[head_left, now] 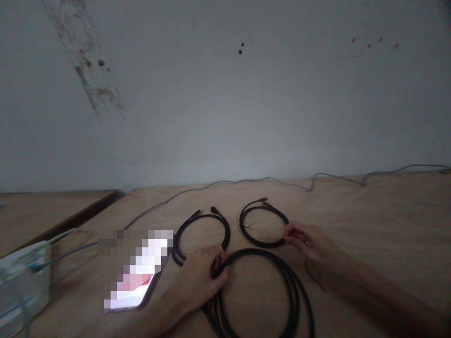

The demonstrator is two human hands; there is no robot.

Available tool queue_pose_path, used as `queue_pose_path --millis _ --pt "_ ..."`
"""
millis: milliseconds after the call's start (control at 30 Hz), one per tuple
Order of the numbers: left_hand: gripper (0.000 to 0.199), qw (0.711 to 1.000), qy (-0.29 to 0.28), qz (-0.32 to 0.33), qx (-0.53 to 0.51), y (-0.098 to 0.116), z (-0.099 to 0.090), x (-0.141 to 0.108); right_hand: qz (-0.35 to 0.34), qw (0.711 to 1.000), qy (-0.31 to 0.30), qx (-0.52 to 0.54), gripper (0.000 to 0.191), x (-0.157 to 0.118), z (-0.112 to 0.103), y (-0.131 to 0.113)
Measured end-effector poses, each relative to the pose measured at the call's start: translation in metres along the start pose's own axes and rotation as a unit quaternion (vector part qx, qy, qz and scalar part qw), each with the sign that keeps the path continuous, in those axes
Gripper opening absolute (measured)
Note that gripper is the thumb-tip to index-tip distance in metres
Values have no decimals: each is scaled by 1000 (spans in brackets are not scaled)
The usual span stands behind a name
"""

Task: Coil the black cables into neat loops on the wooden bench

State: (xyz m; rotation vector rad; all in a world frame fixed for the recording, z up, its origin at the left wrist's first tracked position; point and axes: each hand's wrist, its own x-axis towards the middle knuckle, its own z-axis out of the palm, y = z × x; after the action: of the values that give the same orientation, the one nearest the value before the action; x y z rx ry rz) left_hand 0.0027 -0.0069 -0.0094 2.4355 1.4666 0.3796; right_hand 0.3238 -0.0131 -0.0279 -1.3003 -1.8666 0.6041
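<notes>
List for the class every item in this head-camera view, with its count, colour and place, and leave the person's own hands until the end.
large cable coil: 1, black, front centre of the table
small cable coil: 1, black, back left of the large coil
second small cable coil: 1, black, back right of the large coil
thin cable: 1, grey, along the table's back edge
phone: 1, colour blurred, left of the coils
package: 1, white and blue, far left
wooden table: 1, light tan, under the coils
side table: 1, tan, back left
wall: 1, pale grey, stained, behind the table
left hand: 1, gripping the large coil
right hand: 1, fingertips at the second small coil
</notes>
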Motion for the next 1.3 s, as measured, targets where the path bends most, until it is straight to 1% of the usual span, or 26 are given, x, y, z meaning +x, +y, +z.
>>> queue_pose_path --millis 133,200,300,400,533,600,667,800,1000,1167,1300 --pt "13 1000 7 -2 7 -1 2 0 42 991 42 117 34 2 1 0" --pt "13 1000 4 -2 3 -2 3 0 71 985 49 152 42 4 1 1" --pt "13 1000 6 9 -7 -3 4 1 104 974 65 189 48 8 0 5" --pt "12 1000 17 15 -10 -3 4 1 125 967 76 210 50 10 2 11" --pt "10 1000 22 18 -7 -3 3 0 135 962 88 222 47 8 11 15" --pt "9 999 33 22 -5 -3 4 0 144 959 84 230 46 6 16 17" --pt "9 999 44 29 -9 -3 4 -1 152 957 64 238 45 4 22 17" --pt "9 998 45 35 -21 -2 5 -1 128 969 19 208 39 1 28 18" --pt "15 999 30 25 -17 -3 7 2 82 990 -17 111 30 -5 28 16" --pt "14 999 16 22 -17 -4 9 3 56 996 -29 61 27 -3 30 11" --pt "14 999 25 18 -16 -2 9 2 56 997 -32 43 26 6 34 -3"
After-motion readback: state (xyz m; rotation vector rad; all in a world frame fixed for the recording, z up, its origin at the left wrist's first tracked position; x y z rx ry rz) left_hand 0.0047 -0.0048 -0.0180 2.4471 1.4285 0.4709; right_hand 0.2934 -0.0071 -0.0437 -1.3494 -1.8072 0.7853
